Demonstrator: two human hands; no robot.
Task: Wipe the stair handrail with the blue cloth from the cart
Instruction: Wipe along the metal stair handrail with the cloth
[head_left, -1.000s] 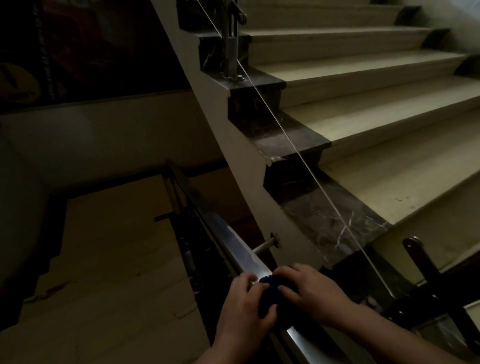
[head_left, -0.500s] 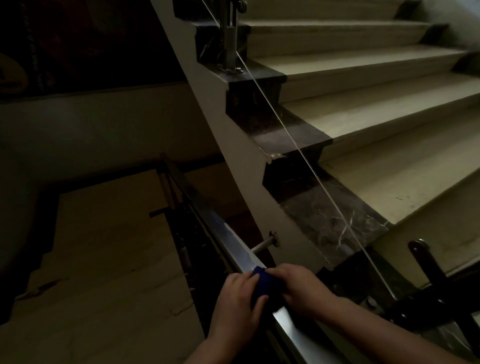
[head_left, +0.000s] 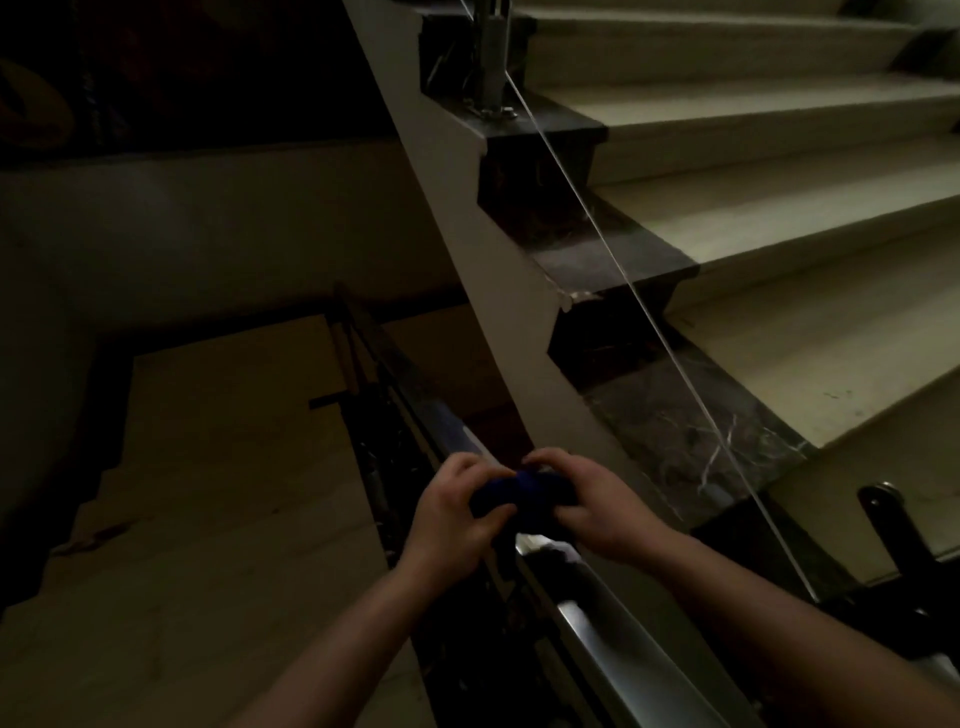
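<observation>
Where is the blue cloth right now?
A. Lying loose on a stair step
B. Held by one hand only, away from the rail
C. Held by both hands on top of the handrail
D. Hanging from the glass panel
C: the left hand and the right hand both curl round the blue cloth, which sits on top of the metal handrail.
</observation>
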